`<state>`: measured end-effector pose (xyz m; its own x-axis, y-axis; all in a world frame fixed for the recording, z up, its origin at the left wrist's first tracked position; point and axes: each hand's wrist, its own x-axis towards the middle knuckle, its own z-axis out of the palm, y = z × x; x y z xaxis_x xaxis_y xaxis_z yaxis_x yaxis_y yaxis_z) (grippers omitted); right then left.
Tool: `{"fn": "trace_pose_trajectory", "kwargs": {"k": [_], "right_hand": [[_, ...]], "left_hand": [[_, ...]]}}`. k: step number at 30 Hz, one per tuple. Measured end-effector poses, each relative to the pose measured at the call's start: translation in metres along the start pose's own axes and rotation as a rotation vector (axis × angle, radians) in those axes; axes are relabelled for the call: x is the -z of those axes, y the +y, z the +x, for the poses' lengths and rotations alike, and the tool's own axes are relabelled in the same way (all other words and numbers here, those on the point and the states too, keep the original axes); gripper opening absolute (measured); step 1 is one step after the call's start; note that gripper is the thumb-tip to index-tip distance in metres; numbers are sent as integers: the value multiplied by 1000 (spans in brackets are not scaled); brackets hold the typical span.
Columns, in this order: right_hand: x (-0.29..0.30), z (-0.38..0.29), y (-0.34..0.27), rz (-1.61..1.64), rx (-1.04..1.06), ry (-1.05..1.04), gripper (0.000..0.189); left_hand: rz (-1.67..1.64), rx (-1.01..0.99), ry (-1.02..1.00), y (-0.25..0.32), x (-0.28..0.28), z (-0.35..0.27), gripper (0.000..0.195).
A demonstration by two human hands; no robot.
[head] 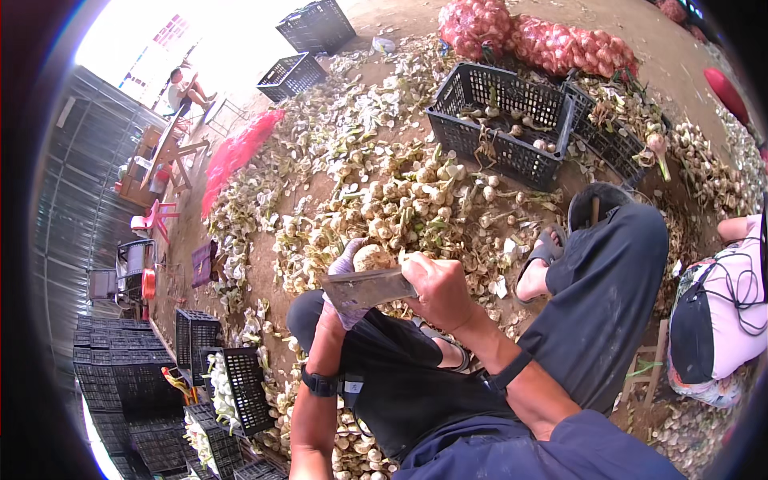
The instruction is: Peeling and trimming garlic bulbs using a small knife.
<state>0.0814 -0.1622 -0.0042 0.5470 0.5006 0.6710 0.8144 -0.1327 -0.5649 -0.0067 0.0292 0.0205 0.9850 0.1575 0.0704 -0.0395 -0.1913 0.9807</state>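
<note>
In the middle of the head view, my left hand (347, 270), in a pale glove, is closed around a garlic bulb (373, 258) whose rounded side faces up. My bare right hand (437, 287) grips the near end of a broad, stained metal blade (367, 289); its handle is hidden in my fingers. The blade lies across the view just below the bulb and partly covers my left hand. Whether it touches the bulb I cannot tell. Beyond both hands spreads a heap of garlic bulbs (384, 207) with stems and dry skins.
A black plastic crate (498, 156) holding some garlic stands beyond my feet, with red mesh sacks of garlic (570, 45) behind it. Crates of trimmed garlic (243, 384) and stacked black crates (120, 372) are at left. A person (720, 312) sits close at right; another (187, 90) sits far off.
</note>
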Motion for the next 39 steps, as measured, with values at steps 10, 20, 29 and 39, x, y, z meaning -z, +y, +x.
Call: {"fn": "trace_pose_trajectory", "kwargs": {"k": [10,20,29,39], "right_hand": [[-20,-35,65,-107,-528,70,16],[-54,-37,25,1640,-1147,319,15],[-16,-2,32,1458,-1158,307,12],[3,8,6,326,-412,216,17]], "left_hand": [[589,-131,4,19,-5,8,83],[-417,26,159,19,-22,11,75],[590,-278,196,24,-14,15,58],[-366,385,321,15,-16,13,43]]}}
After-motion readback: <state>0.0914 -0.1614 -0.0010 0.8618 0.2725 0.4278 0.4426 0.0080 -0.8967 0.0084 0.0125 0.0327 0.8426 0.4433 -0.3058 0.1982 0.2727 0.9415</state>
